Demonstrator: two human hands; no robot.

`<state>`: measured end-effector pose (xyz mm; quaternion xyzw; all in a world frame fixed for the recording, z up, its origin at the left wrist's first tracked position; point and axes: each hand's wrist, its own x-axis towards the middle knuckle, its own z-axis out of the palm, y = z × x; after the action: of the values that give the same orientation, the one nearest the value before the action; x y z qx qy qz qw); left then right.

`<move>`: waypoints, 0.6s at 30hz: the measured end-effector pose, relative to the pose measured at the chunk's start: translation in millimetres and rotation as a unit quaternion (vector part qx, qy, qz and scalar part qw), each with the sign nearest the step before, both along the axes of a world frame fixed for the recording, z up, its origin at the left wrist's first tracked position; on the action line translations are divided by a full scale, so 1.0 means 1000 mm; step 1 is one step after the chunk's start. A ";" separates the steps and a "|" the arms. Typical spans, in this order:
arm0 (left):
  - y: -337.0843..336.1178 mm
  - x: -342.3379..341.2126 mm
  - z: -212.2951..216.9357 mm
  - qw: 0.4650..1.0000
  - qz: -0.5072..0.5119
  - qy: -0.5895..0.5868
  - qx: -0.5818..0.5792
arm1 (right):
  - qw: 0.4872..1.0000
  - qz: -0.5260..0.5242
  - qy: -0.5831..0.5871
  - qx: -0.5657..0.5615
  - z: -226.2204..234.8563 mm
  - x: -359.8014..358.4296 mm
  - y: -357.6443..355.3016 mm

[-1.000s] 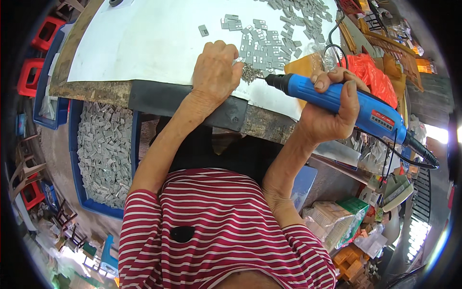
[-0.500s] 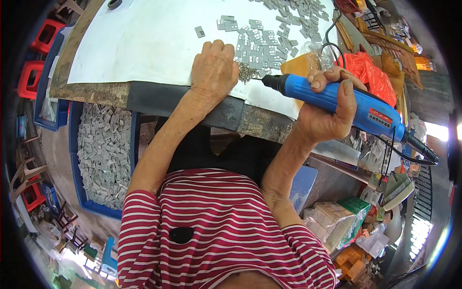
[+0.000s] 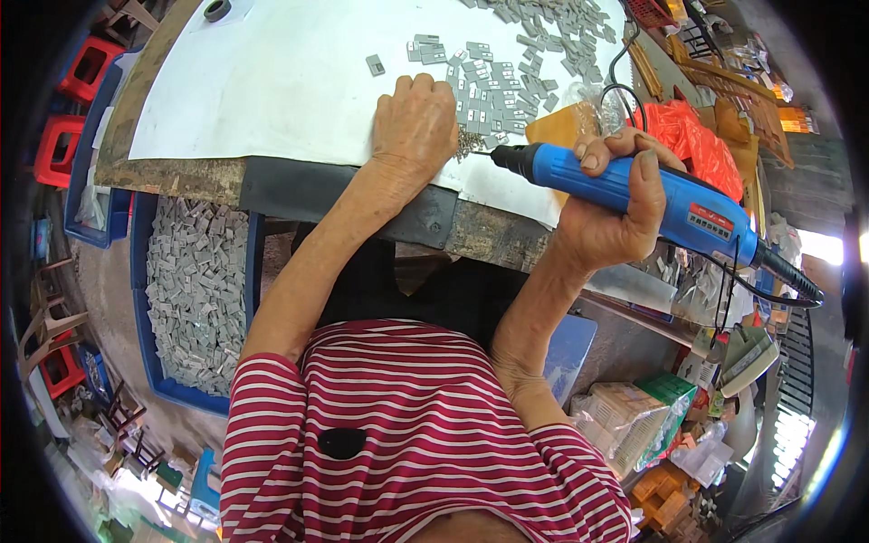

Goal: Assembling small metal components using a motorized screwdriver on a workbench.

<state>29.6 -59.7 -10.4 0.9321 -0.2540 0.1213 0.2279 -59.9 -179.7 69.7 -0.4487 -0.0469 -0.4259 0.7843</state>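
Observation:
My right hand (image 3: 620,195) is wrapped round a blue electric screwdriver (image 3: 584,174), held nearly level with its thin bit pointing left. The bit's tip is beside a small heap of screws (image 3: 469,143) on the white sheet. My left hand (image 3: 416,122) rests on the sheet just left of that heap, its fingers curled under and pointing away from me. What those fingers hold, if anything, is hidden. Beyond the heap lie several flat grey plastic pieces (image 3: 489,95) in a loose cluster, and a single grey piece (image 3: 375,64) sits apart to the left.
A larger pile of grey pieces (image 3: 566,36) covers the far right of the table. A red plastic bag (image 3: 692,140) and a black cable (image 3: 615,68) lie to the right. Below the left table edge, a blue bin (image 3: 140,299) holds many grey parts. A dark tape roll (image 3: 216,10) is at far left.
My left hand has moved slightly right, closer to the screws, and now covers part of the heap. The screwdriver has shifted only a little.

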 end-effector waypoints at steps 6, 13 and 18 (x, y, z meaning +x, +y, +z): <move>-0.002 0.007 0.003 0.998 -0.021 -0.026 0.045 | 0.999 -0.001 0.031 -0.040 0.000 -0.002 0.002; 0.006 0.018 0.005 0.996 -0.045 -0.054 0.059 | 0.998 0.008 0.037 -0.041 0.000 -0.001 0.003; 0.026 0.019 0.001 0.998 -0.061 -0.014 -0.002 | 0.998 0.014 0.034 -0.047 0.000 0.003 0.004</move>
<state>48.4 -33.3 -9.4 0.9128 -0.3127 0.1206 0.2334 -57.0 -175.2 69.6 -0.4989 -0.0466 -0.3970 0.7690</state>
